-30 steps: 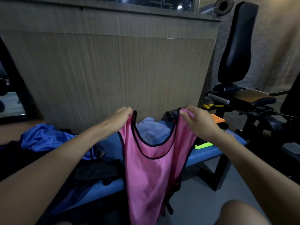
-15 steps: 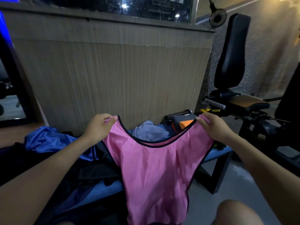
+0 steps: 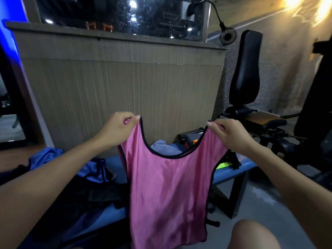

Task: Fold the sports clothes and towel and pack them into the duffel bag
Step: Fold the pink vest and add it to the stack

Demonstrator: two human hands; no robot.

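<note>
A pink sleeveless sports vest point(image 3: 170, 191) with black trim hangs spread out in front of me. My left hand point(image 3: 116, 128) pinches its left shoulder strap and my right hand point(image 3: 230, 133) pinches the right one. Behind the neckline a crumpled grey-blue towel point(image 3: 164, 149) lies on the blue bench point(image 3: 231, 171). A blue garment point(image 3: 45, 157) sits at the bench's left end, beside dark fabric point(image 3: 93, 196) that may be the duffel bag; I cannot tell for sure.
A wood-panelled wall point(image 3: 125, 87) stands right behind the bench. Black gym equipment point(image 3: 246, 72) with a padded backrest fills the right side. Orange point(image 3: 195, 141) and neon yellow point(image 3: 223, 165) items lie at the bench's right end. My knee point(image 3: 256, 234) shows bottom right.
My hands moved apart and lifted a little, so the vest went from bunched and narrow to spread flat and wide. The camera tilted upward.
</note>
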